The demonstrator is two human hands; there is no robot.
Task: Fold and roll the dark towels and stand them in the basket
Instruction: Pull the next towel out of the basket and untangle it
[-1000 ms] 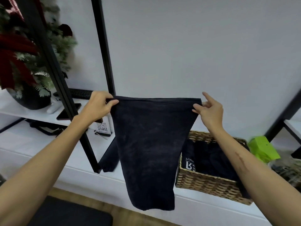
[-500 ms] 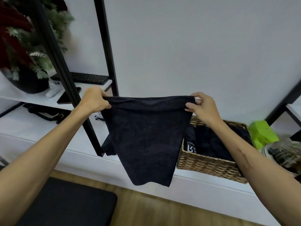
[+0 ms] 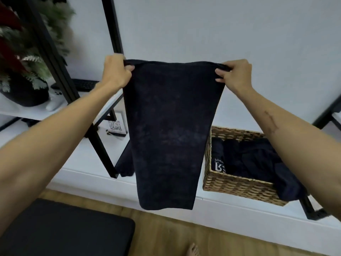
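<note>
A dark towel [image 3: 171,133] hangs in the air in front of me, stretched by its top edge. My left hand [image 3: 115,73] pinches its top left corner and my right hand [image 3: 235,75] pinches the top right corner. A back layer of the towel shows behind its lower left side. A wicker basket [image 3: 238,188] stands on the low white shelf [image 3: 77,157] to the right, below my right arm. Several dark towels [image 3: 252,157] are inside it, one with white lettering, and one drapes over the basket's right rim.
A black metal shelf frame [image 3: 99,145] stands just left of the towel. The upper white shelf holds a dark potted plant [image 3: 24,71], a keyboard [image 3: 84,85] and a white controller [image 3: 55,100]. A QR-code card [image 3: 115,126] stands on the low shelf. A black mat [image 3: 64,230] lies on the wooden floor.
Both hands stay on the towel's top corners and sit a little higher in the frame. My view has tilted down, so more floor, the mat and my toes now show.
</note>
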